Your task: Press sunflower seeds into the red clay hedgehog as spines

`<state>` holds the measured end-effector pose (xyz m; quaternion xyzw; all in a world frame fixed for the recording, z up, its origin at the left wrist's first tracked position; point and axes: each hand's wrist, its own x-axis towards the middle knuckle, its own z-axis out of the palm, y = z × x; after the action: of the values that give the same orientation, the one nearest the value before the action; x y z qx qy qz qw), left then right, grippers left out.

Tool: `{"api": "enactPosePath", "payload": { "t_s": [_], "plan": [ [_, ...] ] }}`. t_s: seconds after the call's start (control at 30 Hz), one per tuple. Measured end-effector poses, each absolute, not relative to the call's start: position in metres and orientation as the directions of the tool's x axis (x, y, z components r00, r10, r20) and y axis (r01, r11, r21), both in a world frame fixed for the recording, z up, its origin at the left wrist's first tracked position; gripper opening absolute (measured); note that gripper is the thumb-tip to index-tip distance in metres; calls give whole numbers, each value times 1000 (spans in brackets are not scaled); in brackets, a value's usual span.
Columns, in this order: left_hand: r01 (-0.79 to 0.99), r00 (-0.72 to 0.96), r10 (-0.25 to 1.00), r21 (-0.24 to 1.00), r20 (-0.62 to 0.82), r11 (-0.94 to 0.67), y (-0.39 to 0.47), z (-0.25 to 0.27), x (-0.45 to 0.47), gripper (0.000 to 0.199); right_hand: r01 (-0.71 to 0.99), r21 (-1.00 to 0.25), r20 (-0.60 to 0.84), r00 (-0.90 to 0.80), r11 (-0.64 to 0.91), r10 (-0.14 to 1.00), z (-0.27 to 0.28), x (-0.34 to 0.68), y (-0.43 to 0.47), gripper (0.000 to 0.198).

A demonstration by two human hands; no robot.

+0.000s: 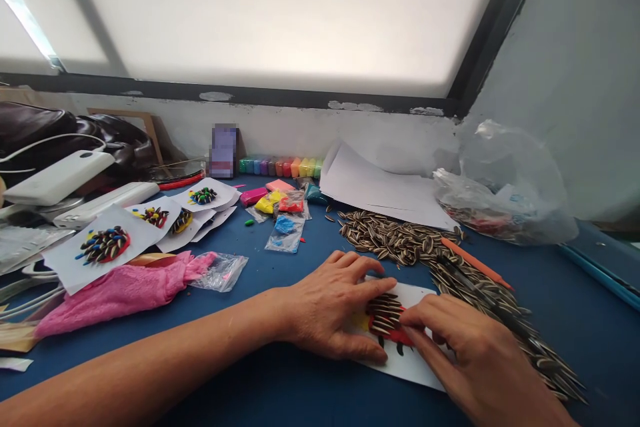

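Observation:
A white paper card (pixel 400 363) lies on the blue tabletop under both hands. On it is a patch of red modelling clay (pixel 400 333) with striped sunflower seeds (pixel 385 312) pressed into it in rows, some yellow clay at the left and small dark marks below. My left hand (pixel 335 307) rests on the card's left side, fingers spread around the clay. At the clay's right edge, my right hand (pixel 465 340) has thumb and forefinger pinched together; whatever is between the fingertips is hidden.
Loose sunflower seeds (pixel 385 237) spread to the right, with an orange pen (pixel 477 263) across them. Finished-looking seed cards (pixel 107 247) and a pink cloth (pixel 120 290) lie left. Clay packets (pixel 285 223), paper sheets (pixel 373 183) and a plastic bag (pixel 510 193) stand behind.

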<state>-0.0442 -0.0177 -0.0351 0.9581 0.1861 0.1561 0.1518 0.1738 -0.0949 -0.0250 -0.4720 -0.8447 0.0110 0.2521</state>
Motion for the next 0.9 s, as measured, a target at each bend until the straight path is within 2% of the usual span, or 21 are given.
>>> {"api": "enactPosePath", "payload": {
  "t_s": [0.23, 0.43, 0.6, 0.73, 0.9],
  "plan": [
    [307, 882, 405, 357, 243, -882, -18, -33, -44, 77, 795, -141, 385, -504, 589, 773, -26, 171, -93, 25],
    [306, 882, 400, 343, 248, -888, -18, -33, -45, 73, 808, -107, 365, -510, 579, 779, -24, 170, -92, 27],
    [305, 882, 399, 341, 252, -889, -18, -33, -44, 71, 825, -91, 405, -481, 558, 777, -30, 168, -93, 27],
    [309, 884, 399, 337, 241, -889, -18, -33, -44, 74, 828, -68, 457, -471, 557, 755, -26, 170, -95, 19],
    [309, 885, 404, 355, 233, -882, -18, -33, -45, 76, 870, -74, 501, -391, 488, 772, -11, 186, -92, 18]
  ]
}}
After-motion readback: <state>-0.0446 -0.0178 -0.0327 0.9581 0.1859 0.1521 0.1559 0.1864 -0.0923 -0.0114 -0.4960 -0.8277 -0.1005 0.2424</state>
